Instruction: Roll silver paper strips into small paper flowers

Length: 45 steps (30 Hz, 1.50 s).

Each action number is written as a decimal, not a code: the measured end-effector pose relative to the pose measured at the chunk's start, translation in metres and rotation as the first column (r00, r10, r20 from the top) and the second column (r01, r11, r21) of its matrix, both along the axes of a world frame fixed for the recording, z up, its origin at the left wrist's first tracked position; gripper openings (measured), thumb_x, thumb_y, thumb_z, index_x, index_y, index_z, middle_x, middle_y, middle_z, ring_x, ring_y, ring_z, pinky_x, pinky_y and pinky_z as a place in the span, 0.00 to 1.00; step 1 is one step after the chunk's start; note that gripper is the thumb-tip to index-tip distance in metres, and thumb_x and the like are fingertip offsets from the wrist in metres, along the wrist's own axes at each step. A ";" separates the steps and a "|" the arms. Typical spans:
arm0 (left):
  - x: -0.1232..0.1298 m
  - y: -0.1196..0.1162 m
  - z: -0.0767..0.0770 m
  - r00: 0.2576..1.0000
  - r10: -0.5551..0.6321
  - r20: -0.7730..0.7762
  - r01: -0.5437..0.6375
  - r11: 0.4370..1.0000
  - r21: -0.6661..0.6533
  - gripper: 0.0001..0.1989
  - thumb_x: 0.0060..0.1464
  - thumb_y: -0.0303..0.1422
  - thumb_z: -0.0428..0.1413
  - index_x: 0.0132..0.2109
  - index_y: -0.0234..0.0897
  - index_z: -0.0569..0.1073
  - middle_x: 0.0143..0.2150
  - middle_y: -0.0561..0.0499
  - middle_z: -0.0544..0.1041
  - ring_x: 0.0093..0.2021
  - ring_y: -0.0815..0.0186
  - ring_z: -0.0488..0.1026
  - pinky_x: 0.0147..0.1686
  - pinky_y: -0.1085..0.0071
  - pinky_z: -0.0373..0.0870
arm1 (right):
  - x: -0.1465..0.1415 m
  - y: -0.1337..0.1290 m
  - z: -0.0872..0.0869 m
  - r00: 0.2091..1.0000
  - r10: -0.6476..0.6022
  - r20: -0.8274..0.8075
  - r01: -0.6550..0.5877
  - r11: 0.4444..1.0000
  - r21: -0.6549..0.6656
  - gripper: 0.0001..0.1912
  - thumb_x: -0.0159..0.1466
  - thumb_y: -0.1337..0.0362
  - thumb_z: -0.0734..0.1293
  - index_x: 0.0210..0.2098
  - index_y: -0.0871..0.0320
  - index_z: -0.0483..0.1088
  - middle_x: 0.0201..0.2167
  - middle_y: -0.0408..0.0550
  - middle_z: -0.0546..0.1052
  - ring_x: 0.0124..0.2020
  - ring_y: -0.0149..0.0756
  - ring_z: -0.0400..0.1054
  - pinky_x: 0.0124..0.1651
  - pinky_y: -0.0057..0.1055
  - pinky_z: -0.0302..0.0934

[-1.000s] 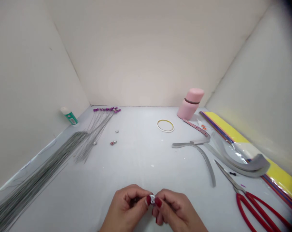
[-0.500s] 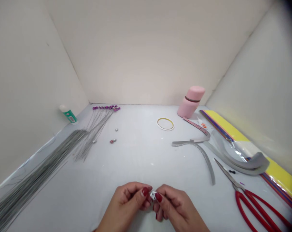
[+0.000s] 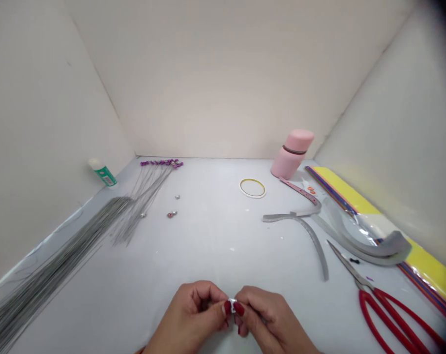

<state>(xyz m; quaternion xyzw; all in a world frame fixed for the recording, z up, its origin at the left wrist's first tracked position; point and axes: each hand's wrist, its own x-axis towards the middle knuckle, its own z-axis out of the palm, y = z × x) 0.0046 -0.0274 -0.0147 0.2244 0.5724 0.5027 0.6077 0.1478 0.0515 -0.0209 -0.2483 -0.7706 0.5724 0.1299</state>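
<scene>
Between my fingertips, near the bottom middle of the head view, is a small white folded piece with dark marks [image 3: 232, 304]. The thumb and fingers of my left hand [image 3: 198, 312] pinch its left side. On the other side, my right hand [image 3: 267, 314] pinches it too, thumb on top. Both thumbnails are dark red and nearly meet over the piece, so much of it is hidden. Small silvery bits [image 3: 174, 213] and a reddish one [image 3: 170, 215] lie on the table beyond my left hand.
To the left lie a bundle of grey wires [image 3: 78, 241], purple-tipped stems [image 3: 162, 163] and a glue stick [image 3: 104, 173]. A tape ring [image 3: 252, 196] and pink bottle [image 3: 289, 155] stand farther back. Right: grey strips [image 3: 314, 241], red-handled scissors [image 3: 363, 282], colored sheets in plastic [image 3: 341, 191].
My left thumb has moved right, closing in on my right thumb over the white piece. More of the piece is now covered. The other things lie as before.
</scene>
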 end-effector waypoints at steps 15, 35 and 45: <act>0.000 0.001 0.009 0.999 0.043 -0.031 -0.045 0.998 -0.043 0.13 0.41 0.37 0.60 0.23 0.30 0.71 0.18 0.53 0.71 0.22 0.72 0.64 0.25 0.76 0.59 | -0.002 0.002 0.002 0.992 -0.126 0.010 0.118 0.894 -0.432 0.16 0.58 0.55 0.63 0.28 0.63 0.71 0.21 0.47 0.73 0.20 0.27 0.65 0.24 0.23 0.57; -0.001 -0.001 0.007 0.990 -0.084 -0.116 0.086 0.996 0.015 0.07 0.46 0.34 0.57 0.32 0.33 0.72 0.22 0.56 0.69 0.24 0.72 0.63 0.26 0.77 0.59 | 0.008 0.008 0.010 0.983 0.078 0.167 -0.123 0.952 0.280 0.10 0.57 0.71 0.57 0.23 0.61 0.67 0.16 0.40 0.67 0.18 0.25 0.58 0.22 0.19 0.50; -0.002 -0.002 0.011 0.936 -0.098 -0.338 0.138 0.986 0.096 0.05 0.48 0.31 0.56 0.31 0.35 0.76 0.29 0.49 0.77 0.32 0.66 0.71 0.33 0.74 0.66 | 0.006 0.006 0.005 0.997 0.018 0.073 -0.019 1.000 0.012 0.12 0.60 0.66 0.58 0.26 0.61 0.69 0.17 0.42 0.69 0.19 0.27 0.62 0.24 0.21 0.56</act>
